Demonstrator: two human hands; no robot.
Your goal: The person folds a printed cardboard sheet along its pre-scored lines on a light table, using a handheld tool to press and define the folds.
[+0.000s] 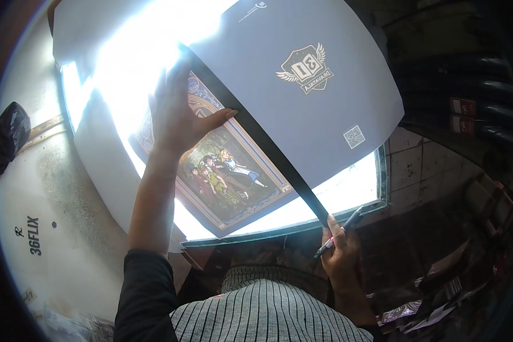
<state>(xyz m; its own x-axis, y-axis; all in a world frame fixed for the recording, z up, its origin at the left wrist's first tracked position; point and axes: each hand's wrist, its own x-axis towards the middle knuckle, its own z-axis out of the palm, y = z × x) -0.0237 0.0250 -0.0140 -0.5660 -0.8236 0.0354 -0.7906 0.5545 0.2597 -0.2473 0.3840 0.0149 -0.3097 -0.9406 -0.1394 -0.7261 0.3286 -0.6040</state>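
A large printed cover sheet [336, 74] lies over a brightly lit glass-topped table [356, 182]. Its right part is plain grey-blue with a winged emblem; an illustrated panel with a group of figures [225, 176] fills the other part. Across it slants a long, narrow black strip [268, 145], like a ruler. My left hand [179, 122] rests on the illustrated panel with its fingers stretched out and its thumb on the strip; glare washes out the fingertips. At the strip's near end, my right hand [341, 245] pinches the end and holds a pen [339, 232].
More pale sheets [105, 154] are spread on the left of the lit glass. Further left stand a white surface and a dark bag [11, 134]. Stacked dark bundles [479, 108] lie at the right, above tiled flooring [419, 162] and scattered wrapping [439, 296].
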